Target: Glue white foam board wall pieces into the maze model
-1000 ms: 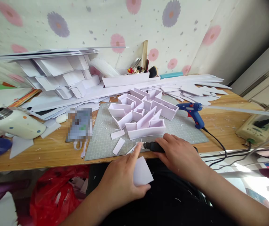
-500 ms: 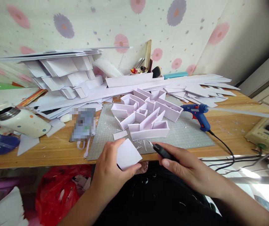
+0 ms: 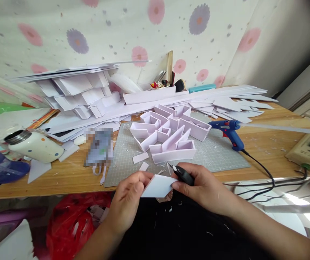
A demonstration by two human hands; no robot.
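A white piece of foam board (image 3: 158,186) is tilted between my hands, just off the table's front edge. My left hand (image 3: 129,198) pinches its left side between thumb and fingers. In my right hand (image 3: 202,184) is a black craft knife (image 3: 184,176), its tip pointing up and left. My right thumb meets the right corner of the board piece. Beyond my hands, a white foam-board structure of angled walls (image 3: 166,131) stands on the grey cutting mat (image 3: 125,173). Two small board strips (image 3: 140,157) lie on the mat before it.
To the right, a blue glue gun (image 3: 229,131) stands with its cord running off the front edge. Board offcuts (image 3: 236,104) and a stacked white model (image 3: 76,92) line the back. A bottle (image 3: 38,146) lies left; a red bag (image 3: 68,224) hangs below.
The board piece has turned to a flatter, slanted view. My right hand has moved left, and its thumb now touches the piece. A second small strip now shows on the mat.
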